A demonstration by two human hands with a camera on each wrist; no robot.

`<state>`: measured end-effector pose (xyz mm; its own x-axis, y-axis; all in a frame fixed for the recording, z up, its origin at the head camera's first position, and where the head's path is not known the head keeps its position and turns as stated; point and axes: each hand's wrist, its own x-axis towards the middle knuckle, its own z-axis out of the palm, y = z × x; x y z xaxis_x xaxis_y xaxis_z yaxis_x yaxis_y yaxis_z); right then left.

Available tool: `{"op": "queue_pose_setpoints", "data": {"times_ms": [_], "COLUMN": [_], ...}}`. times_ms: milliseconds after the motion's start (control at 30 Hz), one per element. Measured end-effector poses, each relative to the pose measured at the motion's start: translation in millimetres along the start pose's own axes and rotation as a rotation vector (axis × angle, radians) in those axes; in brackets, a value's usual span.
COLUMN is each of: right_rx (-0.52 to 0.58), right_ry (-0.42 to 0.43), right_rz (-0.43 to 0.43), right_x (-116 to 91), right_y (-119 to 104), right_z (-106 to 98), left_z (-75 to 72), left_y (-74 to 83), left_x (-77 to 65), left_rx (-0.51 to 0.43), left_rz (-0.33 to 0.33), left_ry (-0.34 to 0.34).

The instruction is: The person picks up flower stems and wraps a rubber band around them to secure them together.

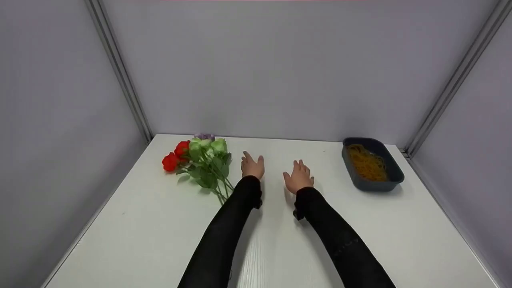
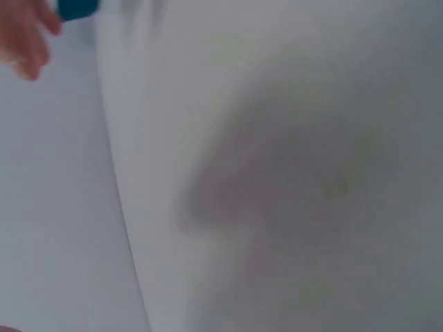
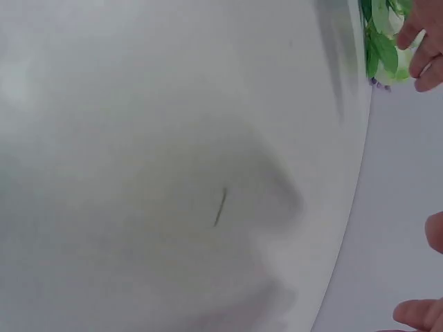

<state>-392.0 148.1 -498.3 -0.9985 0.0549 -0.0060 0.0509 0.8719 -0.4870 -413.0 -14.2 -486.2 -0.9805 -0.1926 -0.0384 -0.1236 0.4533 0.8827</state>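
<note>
Both hands hover over the white table with spread fingers and hold nothing. In the head view my left hand (image 1: 253, 166) is just right of a bunch of flowers (image 1: 206, 160) with red, pale green and purple blooms. The black left sleeve (image 1: 218, 236) partly covers the stem ends. My right hand (image 1: 299, 178) is a short way to the right, between the flowers and a dark grey bin (image 1: 374, 185) of orange-yellow noodle-like strands (image 1: 366, 162). In the right wrist view, flower leaves (image 3: 382, 52) show beside the left hand (image 3: 428, 45); the right fingers (image 3: 419, 315) enter at the right edge.
The white table (image 1: 140, 240) is walled by grey panels at the back (image 1: 256, 72) and both sides, with metal posts (image 1: 120, 72) in the corners. A thin dark sliver (image 3: 221, 207) lies on the tabletop in the right wrist view.
</note>
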Motion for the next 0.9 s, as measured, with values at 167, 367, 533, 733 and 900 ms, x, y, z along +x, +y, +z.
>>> {"op": "queue_pose_setpoints", "data": {"times_ms": [167,367,533,733,900], "right_rx": [0.055,0.107,0.132,0.097,0.062], "right_ry": [-0.034,-0.086,-0.109,-0.110,-0.101], "right_rz": [-0.008,-0.061,-0.115,-0.146,-0.186], "right_x": [-5.5,-13.8,-22.7,-33.1,-40.0], "right_y": [-17.7,-39.6,-58.4,-74.1,-82.1], "right_z": [10.0,25.9,38.7,56.6,70.0], "left_z": [-35.6,-82.2,-107.5,-123.3,-119.2], "left_y": [-2.9,-7.3,-19.2,-50.1,-73.4], "left_x": [-0.7,-21.9,-48.1,-62.4,-66.6], "left_rx": [-0.461,-0.860,-1.017,-0.995,-0.954], "left_rz": [-0.126,-0.160,-0.148,-0.268,-0.433], "left_ry": [-0.004,0.057,0.158,0.353,0.334]}}
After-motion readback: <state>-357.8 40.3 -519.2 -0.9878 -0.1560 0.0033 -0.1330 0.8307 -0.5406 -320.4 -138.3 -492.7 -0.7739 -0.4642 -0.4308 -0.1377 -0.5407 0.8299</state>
